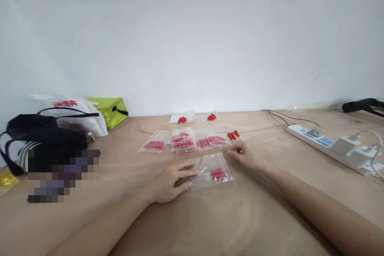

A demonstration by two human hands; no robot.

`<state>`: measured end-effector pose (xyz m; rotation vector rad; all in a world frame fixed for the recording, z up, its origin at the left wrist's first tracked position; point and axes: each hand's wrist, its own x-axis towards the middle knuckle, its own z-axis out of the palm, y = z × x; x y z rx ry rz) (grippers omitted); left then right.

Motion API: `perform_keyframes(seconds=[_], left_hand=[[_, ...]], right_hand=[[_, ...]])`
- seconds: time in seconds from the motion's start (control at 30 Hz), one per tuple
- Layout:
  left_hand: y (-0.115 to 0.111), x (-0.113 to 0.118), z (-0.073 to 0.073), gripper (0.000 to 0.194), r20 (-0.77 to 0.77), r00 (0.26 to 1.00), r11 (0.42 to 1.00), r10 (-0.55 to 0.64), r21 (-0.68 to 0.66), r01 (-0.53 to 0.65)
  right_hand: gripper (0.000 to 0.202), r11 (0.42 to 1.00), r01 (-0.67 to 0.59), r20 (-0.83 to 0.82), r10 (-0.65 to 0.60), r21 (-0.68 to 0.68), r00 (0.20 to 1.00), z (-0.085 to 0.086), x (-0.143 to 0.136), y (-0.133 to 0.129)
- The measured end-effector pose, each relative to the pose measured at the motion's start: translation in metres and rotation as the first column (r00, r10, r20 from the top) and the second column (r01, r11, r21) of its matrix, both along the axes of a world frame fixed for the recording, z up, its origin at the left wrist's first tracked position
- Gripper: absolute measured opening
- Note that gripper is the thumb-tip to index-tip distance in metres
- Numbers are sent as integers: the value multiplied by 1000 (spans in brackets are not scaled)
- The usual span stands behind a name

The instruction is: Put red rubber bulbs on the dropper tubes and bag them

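Observation:
My left hand [173, 181] lies with its fingers stretched out and slightly apart, the tips on the left edge of a clear plastic bag [201, 176]. Inside that bag, toward its right end, are a few red-tipped sticks [218, 173]. My right hand [246, 155], just beyond the bag's upper right corner, has its fingers closed on the pale stems of several red-tipped sticks [233, 135]. Their red ends point away from me; the fingers partly hide the stems. Behind the hands sit small zip bags [155, 141] of similar red-tipped sticks, some overlapping in a pile [182, 141].
Two more bags with red pieces [181, 120] [211, 117] lie near the wall. On the left are a black bag [57, 144], a white plastic bag [87, 118] and a lime-green bag [109, 112]. A power strip [324, 146] with chargers and cables lies on the right.

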<state>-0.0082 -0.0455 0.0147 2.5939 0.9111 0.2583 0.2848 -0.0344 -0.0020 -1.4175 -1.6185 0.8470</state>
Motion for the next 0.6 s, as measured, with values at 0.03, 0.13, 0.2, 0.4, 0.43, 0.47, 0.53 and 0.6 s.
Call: perform_keyframes(seconds=[0.03,0.13,0.2,0.4,0.43,0.47,0.53,0.6], left_hand=[[0,0,0,36,-3,1000,1000,2,-5,-2],[2,0,-1,35,-4,1000,1000,1,-9,-1],[3,0,-2,35,1,1000,1000,-6,-7,6],[4,-1,-4,35,19,1000,1000,-18,2,18],[4,-1,-4,35,16,1000,1000,-16,0,16],[4,0,-4,35,13,1000,1000,-14,-2,14],[4,0,-3,36,5,1000,1000,-13,-4,13],[5,0,-3,36,-5,1000,1000,-12,-5,12]], right_hand=[[15,989,141,160,-146,41,976,2,9,9],[25,889,450,455,-434,80,777,5,36,38],[34,863,500,550,-451,67,704,3,46,52],[35,874,485,609,-403,33,684,-5,43,67],[37,873,485,612,-403,37,680,-4,42,65],[39,874,484,613,-407,46,677,-2,41,63],[40,880,470,604,-410,65,684,2,43,56],[41,891,444,583,-412,96,701,7,46,47]])
